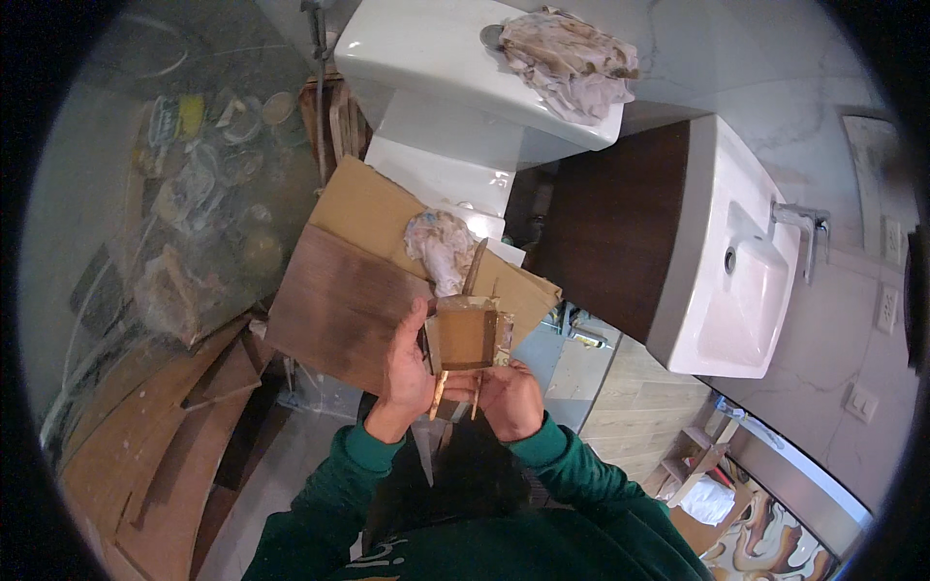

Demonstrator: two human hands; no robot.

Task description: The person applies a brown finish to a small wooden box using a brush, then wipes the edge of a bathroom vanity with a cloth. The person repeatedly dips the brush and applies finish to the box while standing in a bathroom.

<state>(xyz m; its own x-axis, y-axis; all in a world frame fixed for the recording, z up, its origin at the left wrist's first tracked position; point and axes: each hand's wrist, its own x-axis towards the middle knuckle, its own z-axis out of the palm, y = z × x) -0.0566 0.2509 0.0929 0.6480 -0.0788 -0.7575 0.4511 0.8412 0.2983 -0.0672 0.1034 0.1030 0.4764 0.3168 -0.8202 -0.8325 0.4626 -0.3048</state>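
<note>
Wooden box frame (467, 334) is clamped by your left hand (407, 373) at nine o'clock and right hand (509, 397) at five, steadying it above the brown board (334, 305).

No packages, labels, screens apparent.

Both hands are close together over a brown board (339, 305) laid across the toilet (436, 145), the left hand (407, 373) and right hand (509, 397) touching a small cardboard box (467, 334). Just beyond the box a crumpled rag (441, 247) and an upright stick (475, 266) block the way forward. The board's left half lies bare. To the right, the dark vanity cabinet (615, 223) and washbasin (746, 281) stand near; to the left, stacked wood panels (145, 436) crowd the floor.
</note>
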